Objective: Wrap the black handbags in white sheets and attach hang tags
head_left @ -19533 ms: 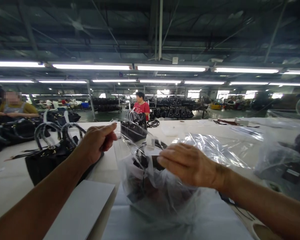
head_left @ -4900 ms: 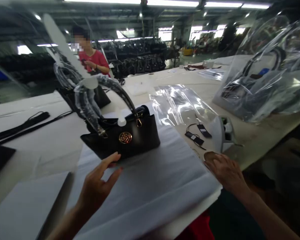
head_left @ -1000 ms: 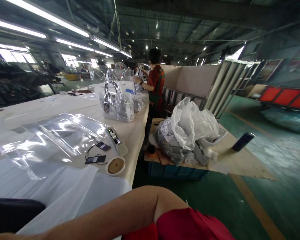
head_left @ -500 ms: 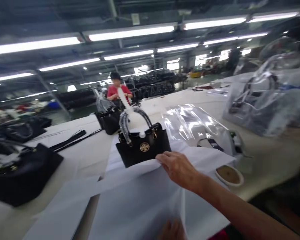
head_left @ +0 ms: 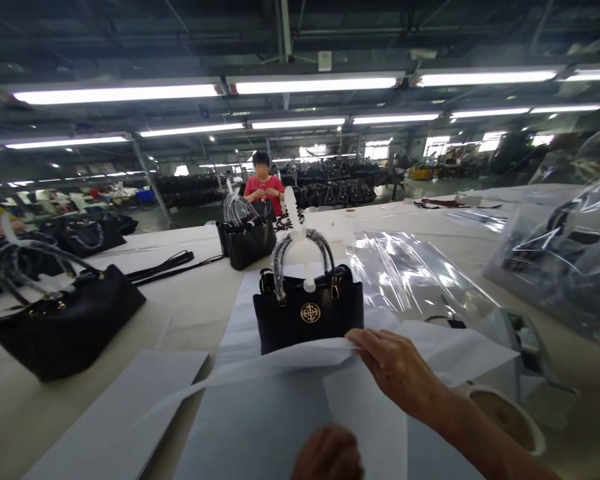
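Note:
A small black handbag (head_left: 310,313) with a gold emblem and plastic-wrapped handles stands upright on white tissue paper in front of me. My right hand (head_left: 397,370) pinches the raised edge of a white tissue sheet (head_left: 275,363) just in front of the bag's base. My left hand (head_left: 327,457) shows at the bottom edge, only its knuckles visible, close to the sheets; its fingers are hidden.
A larger black handbag (head_left: 63,320) lies at the left and another (head_left: 247,240) stands behind. Clear plastic bags (head_left: 415,277) spread at the right, with a bagged handbag (head_left: 565,257) beyond. A small round dish (head_left: 507,417) sits near the table edge. A person in red (head_left: 263,187) sits opposite.
My view has swung back from the right side to the table. My right hand has taken the tissue sheet's edge and lifted it before the bag; the left hand has risen slightly.

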